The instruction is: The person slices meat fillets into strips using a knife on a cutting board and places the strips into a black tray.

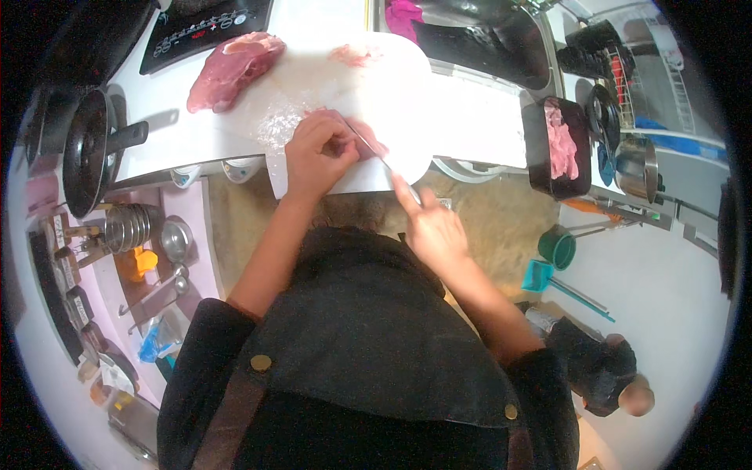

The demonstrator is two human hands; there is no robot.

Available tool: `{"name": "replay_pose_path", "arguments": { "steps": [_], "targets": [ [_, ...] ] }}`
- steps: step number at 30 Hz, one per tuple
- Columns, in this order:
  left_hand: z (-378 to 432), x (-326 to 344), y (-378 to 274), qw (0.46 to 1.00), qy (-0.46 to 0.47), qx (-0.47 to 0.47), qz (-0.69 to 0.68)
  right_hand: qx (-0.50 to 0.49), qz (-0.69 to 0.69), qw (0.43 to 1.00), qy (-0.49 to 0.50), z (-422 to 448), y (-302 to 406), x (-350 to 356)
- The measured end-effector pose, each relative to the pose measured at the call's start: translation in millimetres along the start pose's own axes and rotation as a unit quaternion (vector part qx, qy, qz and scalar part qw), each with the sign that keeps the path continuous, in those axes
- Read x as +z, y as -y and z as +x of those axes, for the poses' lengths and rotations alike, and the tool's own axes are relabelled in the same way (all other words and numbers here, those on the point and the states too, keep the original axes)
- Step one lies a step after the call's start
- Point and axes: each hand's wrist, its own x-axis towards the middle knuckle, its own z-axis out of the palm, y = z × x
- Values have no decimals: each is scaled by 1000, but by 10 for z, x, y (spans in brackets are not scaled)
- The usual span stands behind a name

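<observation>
On the white cutting board lies a piece of raw meat. My left hand presses on it from the left with curled fingers. A kitchen knife is in my right hand, held by its handle, and its blade lies against the meat beside my left fingertips. How deep the blade sits cannot be told. A larger chunk of raw meat rests at the board's left side. Small meat scraps lie near the board's far edge.
A black tray with meat slices stands at the right, near a steel pot. The sink is behind. A frying pan and an induction hob are at the left. Another person is at lower right.
</observation>
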Motion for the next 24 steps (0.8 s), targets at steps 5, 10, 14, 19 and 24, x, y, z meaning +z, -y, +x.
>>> {"name": "replay_pose_path", "arguments": {
  "steps": [5,10,14,19,24],
  "targets": [
    [-34,11,0,998,-21,-65,-6,10,9,1000,-26,121,69,-25],
    [-11,-56,-2,999,12,-44,11,23,25,999,-24,-301,-216,3],
    [268,-91,-383,985,101,109,90,-18,100,989,-106,-270,-340,60],
    [735,316,49,842,539,33,1,-25,88,987,-136,-308,-231,105],
    [1211,566,222,835,514,-124,-153,30,76,987,-141,-439,-77,235]
  ]
}}
